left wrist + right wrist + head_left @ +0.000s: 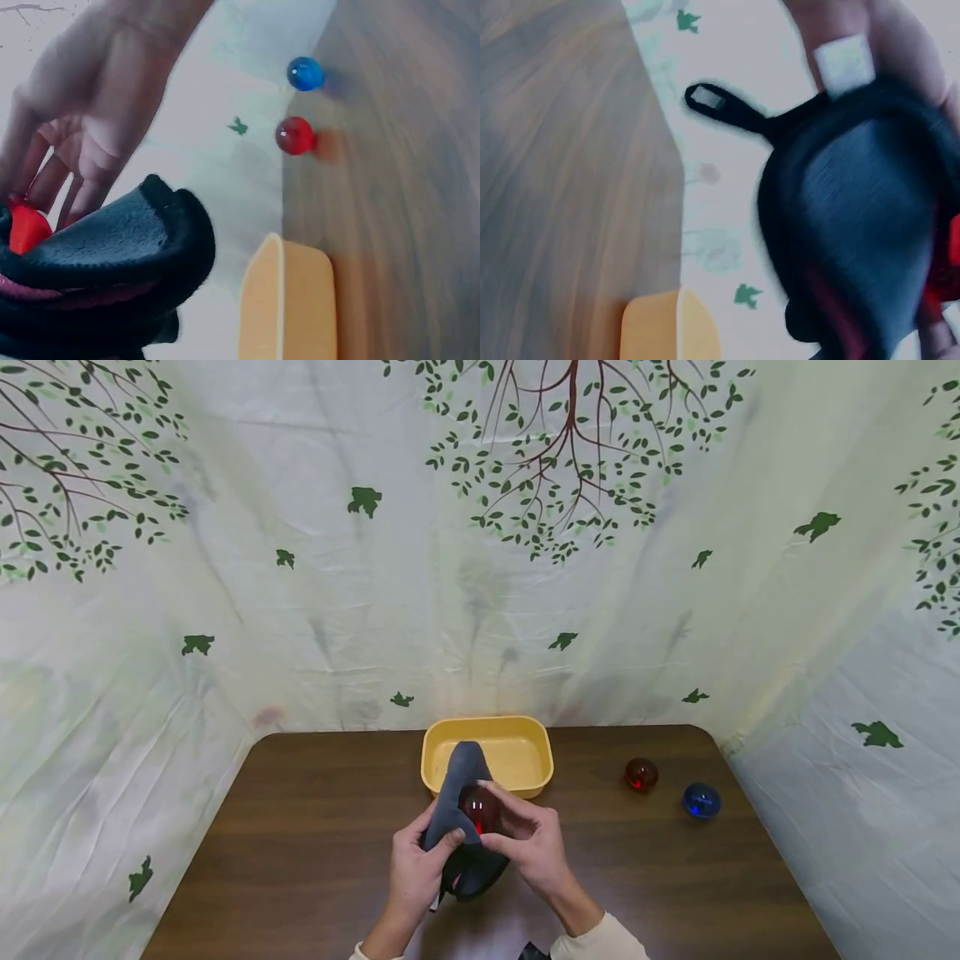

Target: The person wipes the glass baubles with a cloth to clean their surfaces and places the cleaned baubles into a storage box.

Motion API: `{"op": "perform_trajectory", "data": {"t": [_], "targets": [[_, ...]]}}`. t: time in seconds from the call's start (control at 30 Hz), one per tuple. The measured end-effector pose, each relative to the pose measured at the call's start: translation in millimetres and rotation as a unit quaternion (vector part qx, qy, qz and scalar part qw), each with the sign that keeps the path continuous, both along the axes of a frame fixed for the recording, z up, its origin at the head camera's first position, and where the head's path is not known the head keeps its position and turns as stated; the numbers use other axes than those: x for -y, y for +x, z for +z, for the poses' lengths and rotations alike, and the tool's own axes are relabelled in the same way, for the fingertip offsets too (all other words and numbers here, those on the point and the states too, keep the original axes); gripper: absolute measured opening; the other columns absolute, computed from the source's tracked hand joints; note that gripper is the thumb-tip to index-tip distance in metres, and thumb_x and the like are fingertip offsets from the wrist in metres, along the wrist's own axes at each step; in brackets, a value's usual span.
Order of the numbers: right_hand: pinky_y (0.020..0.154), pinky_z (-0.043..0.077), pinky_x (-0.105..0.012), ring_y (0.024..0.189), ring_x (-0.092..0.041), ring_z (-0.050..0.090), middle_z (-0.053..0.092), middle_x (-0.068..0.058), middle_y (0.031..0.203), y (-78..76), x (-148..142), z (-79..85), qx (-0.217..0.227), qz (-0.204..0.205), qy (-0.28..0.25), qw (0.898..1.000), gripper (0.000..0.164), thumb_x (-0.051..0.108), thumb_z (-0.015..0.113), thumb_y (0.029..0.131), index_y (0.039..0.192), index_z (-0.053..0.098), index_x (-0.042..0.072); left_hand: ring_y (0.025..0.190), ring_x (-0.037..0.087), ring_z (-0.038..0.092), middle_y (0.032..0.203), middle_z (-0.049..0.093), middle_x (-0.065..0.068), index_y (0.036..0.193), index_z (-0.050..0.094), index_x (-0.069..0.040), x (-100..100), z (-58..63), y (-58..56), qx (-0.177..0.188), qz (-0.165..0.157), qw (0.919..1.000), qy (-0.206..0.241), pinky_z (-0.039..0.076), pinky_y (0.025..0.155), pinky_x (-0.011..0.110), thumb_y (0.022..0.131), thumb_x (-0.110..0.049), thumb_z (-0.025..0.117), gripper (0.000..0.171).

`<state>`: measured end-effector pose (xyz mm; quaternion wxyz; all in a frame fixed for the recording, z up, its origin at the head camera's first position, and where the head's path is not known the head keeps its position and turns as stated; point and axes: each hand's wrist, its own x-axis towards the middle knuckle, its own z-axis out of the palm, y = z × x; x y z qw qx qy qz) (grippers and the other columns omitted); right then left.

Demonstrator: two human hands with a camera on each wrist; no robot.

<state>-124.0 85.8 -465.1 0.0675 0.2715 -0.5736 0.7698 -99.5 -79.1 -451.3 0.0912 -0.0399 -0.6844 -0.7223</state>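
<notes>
L hand (pixel 414 870) grips soft dark-grey fabric pouch (pixel 452 797) in front of yellow plastic tub (pixel 521 753), prob. to steady it; R hand (pixel 538 843) pinches clear red ball (pixel 480 806) against pouch, prob. so ball doesn't roll.

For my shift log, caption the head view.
Left hand holds a dark pouch, right hand a red ball, yellow tray behind.

Curtained booth, wider room unclear — leaf-print cloth (pixel 420 610) on three sides — wood-grain table (pixel 315 835) within.
</notes>
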Motion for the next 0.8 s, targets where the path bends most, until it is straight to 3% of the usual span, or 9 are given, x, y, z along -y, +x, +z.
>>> {"op": "perform_trajectory", "data": {"t": [0.13,0.3,0.43,0.53,0.67,0.8], "targets": [[0.100,0.044,-0.035,0.127,-0.027,0.051,0.057,-0.027,0.128,-3.9,-4,-4.0,-0.084,-0.016,0.010,0.996,0.058,-0.010,0.076,0.075,0.127,0.053,-0.015,0.096,0.006,0.066,0.121,0.059,0.030,0.129,0.053,0.012,-1,4.4,-0.5,0.046,-0.012,0.9985,0.027,0.054,0.081,0.023,0.088,-0.001,0.068,0.046],[0.099,0.045,-0.033,0.125,-0.025,0.053,0.058,-0.027,0.127,-7.4,-10,4.6,-0.115,-0.019,0.098,0.988,0.062,-0.013,0.078,0.070,0.128,0.056,-0.011,0.092,0.011,0.067,0.114,0.065,0.023,0.131,0.049,0.015,1,5.0,0.1,0.101,-0.027,0.9909,0.085,0.055,0.081,0.025,0.093,-0.006,0.063,0.046],[0.096,0.047,-0.032,0.121,-0.031,0.056,0.059,-0.029,0.124,-7.3,-17,24.5,-0.147,-0.002,0.173,0.974,0.061,-0.013,0.080,0.066,0.123,0.059,-0.011,0.089,0.012,0.067,0.106,0.068,0.012,0.130,0.048,0.018,5,5.2,1.8,0.113,-0.044,0.9876,0.100,0.055,0.081,0.025,0.094,-0.006,0.061,0.045],[0.090,0.051,-0.035,0.116,-0.030,0.059,0.061,-0.030,0.119,-5.8,-20,34.5,-0.165,-0.001,0.181,0.970,0.059,-0.013,0.081,0.064,0.120,0.061,-0.011,0.086,0.013,0.068,0.100,0.070,0.006,0.127,0.049,0.020,7,6.0,1.7,0.100,-0.061,0.9886,0.094,0.056,0.078,0.026,0.094,-0.005,0.061,0.043],[0.082,0.055,-0.039,0.109,-0.023,0.064,0.063,-0.028,0.116,-5.7,-18,25.3,-0.143,-0.012,0.151,0.978,0.058,-0.015,0.080,0.065,0.120,0.061,-0.011,0.087,0.015,0.068,0.099,0.071,0.004,0.125,0.051,0.019,8,5.7,2.2,0.072,-0.073,0.9909,0.087,0.056,0.077,0.028,0.091,0.000,0.062,0.040],[0.077,0.056,-0.039,0.101,-0.021,0.067,0.063,-0.028,0.115,-4.0,-13,8.7,-0.045,-0.033,0.116,0.992,0.053,-0.010,0.079,0.071,0.120,0.061,-0.012,0.091,0.014,0.067,0.109,0.068,0.018,0.127,0.053,0.016,6,3.8,2.5,0.036,-0.066,0.9950,0.066,0.056,0.078,0.028,0.087,0.003,0.066,0.043]]}}
